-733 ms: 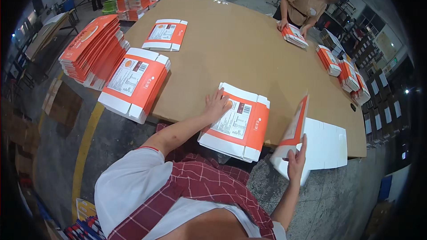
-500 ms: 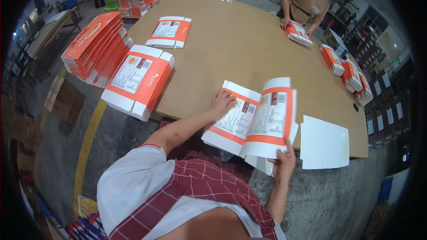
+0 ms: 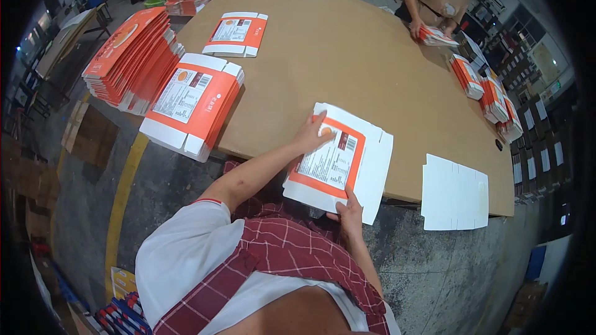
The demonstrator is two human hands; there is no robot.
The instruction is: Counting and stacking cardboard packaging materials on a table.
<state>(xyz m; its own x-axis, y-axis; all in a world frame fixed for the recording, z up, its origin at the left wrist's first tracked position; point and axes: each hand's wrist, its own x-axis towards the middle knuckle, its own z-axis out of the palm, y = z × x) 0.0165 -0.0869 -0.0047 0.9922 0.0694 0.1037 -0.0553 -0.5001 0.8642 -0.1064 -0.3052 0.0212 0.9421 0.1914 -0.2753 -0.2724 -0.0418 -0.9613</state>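
Note:
In front of me, at the table's near edge, lies a flat carton [image 3: 324, 160] with an orange-bordered printed panel and a plain white panel [image 3: 375, 170] spread out to its right. My left hand [image 3: 311, 133] holds its upper left edge, thumb and a finger showing on top; the other fingers are partly hidden. Down at the lower edge, between print and white panel, my right hand [image 3: 348, 211] grips the card with its thumb on top. To the right, a white blank sheet of card [image 3: 455, 193] overhangs the table's edge.
Left stand a neat stack of orange cartons [image 3: 195, 102] and a taller leaning stack [image 3: 127, 56]. A small carton pile [image 3: 236, 34] lies behind on the brown table [image 3: 323, 43]. Far right, a co-worker [image 3: 437, 0] handles cartons beside more bundles [image 3: 490, 99].
The raised printed panel has come down leftward, and a white panel now shows at the right. My right hand has moved left. The co-worker has lifted their cartons and shifted right.

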